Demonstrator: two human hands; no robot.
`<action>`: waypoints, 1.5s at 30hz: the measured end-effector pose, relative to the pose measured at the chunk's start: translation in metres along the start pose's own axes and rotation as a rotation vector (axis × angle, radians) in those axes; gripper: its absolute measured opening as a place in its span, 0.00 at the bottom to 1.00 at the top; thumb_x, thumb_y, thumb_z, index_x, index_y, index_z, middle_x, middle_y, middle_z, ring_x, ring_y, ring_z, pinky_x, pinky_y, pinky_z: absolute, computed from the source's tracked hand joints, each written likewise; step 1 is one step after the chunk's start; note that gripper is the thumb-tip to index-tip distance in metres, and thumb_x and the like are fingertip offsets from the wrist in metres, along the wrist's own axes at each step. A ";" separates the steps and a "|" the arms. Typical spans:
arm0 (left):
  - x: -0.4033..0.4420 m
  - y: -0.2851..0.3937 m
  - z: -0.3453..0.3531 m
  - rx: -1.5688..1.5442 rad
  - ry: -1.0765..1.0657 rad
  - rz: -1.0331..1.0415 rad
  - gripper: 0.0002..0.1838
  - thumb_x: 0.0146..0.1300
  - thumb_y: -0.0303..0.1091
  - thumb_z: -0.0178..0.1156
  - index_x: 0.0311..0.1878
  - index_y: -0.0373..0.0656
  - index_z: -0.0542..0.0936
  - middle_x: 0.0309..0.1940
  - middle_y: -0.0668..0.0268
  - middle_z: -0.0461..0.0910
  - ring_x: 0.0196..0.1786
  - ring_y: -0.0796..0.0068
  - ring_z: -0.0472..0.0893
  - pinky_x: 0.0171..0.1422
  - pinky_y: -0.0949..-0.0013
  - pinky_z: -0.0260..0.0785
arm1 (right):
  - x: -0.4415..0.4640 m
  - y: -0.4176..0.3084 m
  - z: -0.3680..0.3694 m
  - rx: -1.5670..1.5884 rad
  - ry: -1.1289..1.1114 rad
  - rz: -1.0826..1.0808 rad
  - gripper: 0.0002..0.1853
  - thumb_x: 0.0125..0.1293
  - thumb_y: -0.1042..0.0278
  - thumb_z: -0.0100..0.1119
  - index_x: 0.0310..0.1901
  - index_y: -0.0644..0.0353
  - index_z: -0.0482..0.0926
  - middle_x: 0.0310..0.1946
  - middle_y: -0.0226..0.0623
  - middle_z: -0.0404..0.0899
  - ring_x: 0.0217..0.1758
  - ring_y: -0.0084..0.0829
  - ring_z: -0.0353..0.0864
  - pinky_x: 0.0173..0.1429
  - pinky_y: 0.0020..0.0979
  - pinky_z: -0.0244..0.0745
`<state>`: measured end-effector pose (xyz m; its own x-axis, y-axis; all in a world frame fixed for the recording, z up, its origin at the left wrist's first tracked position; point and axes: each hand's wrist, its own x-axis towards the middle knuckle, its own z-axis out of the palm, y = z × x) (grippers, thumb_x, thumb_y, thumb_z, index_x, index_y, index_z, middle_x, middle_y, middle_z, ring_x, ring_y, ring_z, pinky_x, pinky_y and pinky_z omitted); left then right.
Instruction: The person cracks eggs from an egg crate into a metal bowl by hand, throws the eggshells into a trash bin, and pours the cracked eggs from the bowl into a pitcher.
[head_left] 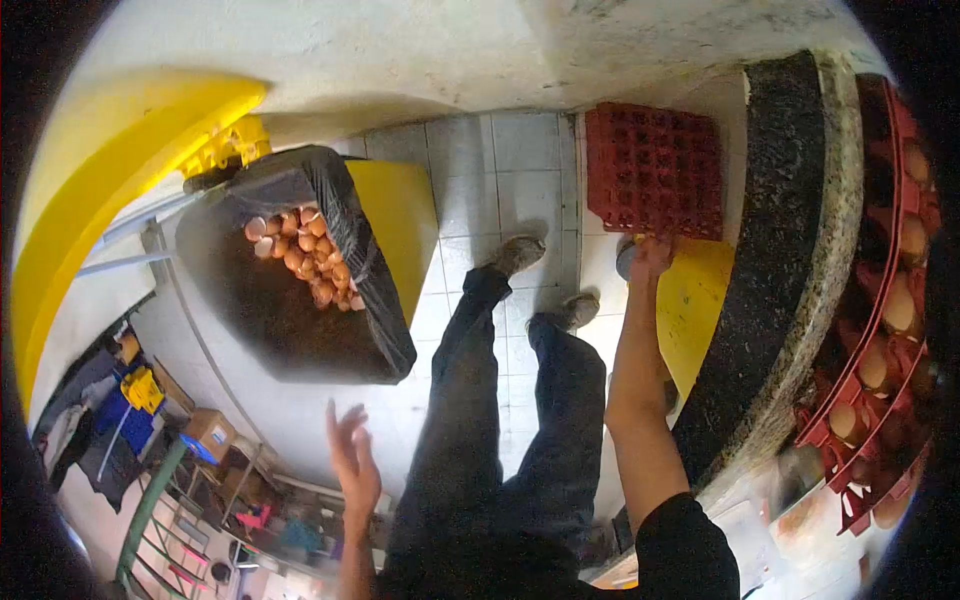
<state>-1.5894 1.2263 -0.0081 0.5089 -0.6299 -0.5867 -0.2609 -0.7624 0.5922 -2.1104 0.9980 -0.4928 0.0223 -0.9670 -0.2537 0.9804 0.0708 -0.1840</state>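
Note:
My right hand (655,257) reaches down to the near edge of red plastic egg trays (655,170), its fingers closed on that edge. The trays look stacked and their cups hold no eggs that I can see. My left hand (355,460) hangs in the air with its fingers apart and holds nothing. Ahead of it stands a yellow bin (395,225) lined with a black bag (345,215). Inside the bag lies a heap of broken eggshells (310,255).
At the right, red trays with brown eggs (900,305) rest beyond a dark, stone-edged counter (770,200). A yellow surface (695,300) is below the counter. The yellow bin lid (90,190) stands up at the left. White floor tiles (465,190) lie around my shoes.

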 end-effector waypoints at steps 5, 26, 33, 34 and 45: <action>-0.006 0.019 0.010 0.033 -0.049 0.034 0.34 0.77 0.37 0.50 0.81 0.41 0.50 0.64 0.52 0.74 0.61 0.62 0.76 0.61 0.61 0.71 | -0.002 0.009 -0.058 0.002 0.240 -0.092 0.20 0.76 0.48 0.48 0.56 0.52 0.77 0.45 0.37 0.81 0.44 0.38 0.82 0.44 0.41 0.79; -0.060 0.332 0.137 -0.324 -0.439 1.207 0.15 0.58 0.21 0.67 0.50 0.37 0.83 0.49 0.54 0.84 0.51 0.57 0.84 0.56 0.61 0.77 | -0.171 0.177 0.391 -1.051 0.612 0.143 0.10 0.73 0.60 0.61 0.49 0.56 0.82 0.32 0.25 0.80 0.31 0.17 0.75 0.34 0.22 0.71; -0.145 0.442 0.143 0.023 -0.230 1.308 0.23 0.58 0.25 0.68 0.57 0.39 0.76 0.52 0.50 0.76 0.52 0.44 0.79 0.58 0.53 0.74 | -0.291 0.144 0.600 -1.187 0.225 -0.057 0.11 0.69 0.69 0.64 0.50 0.61 0.80 0.40 0.30 0.82 0.44 0.20 0.79 0.44 0.26 0.76; -0.151 0.442 0.140 0.061 -0.224 1.290 0.24 0.58 0.25 0.68 0.58 0.39 0.75 0.52 0.51 0.75 0.52 0.44 0.78 0.58 0.52 0.73 | -0.306 0.129 0.613 -1.247 0.308 0.023 0.12 0.70 0.68 0.64 0.52 0.61 0.79 0.40 0.30 0.82 0.44 0.20 0.78 0.45 0.26 0.75; -0.160 0.439 0.133 -0.424 -0.482 1.198 0.22 0.66 0.23 0.63 0.63 0.37 0.74 0.56 0.56 0.73 0.48 0.67 0.82 0.49 0.71 0.78 | -0.366 -0.007 0.643 -0.794 0.548 -0.476 0.17 0.74 0.68 0.54 0.60 0.57 0.65 0.40 0.34 0.76 0.42 0.26 0.77 0.47 0.29 0.74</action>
<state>-1.8947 0.9728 0.2721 -0.2082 -0.9235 0.3221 -0.0219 0.3337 0.9424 -1.9994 1.1939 0.2114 -0.6124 -0.7100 -0.3476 0.4530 0.0452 -0.8904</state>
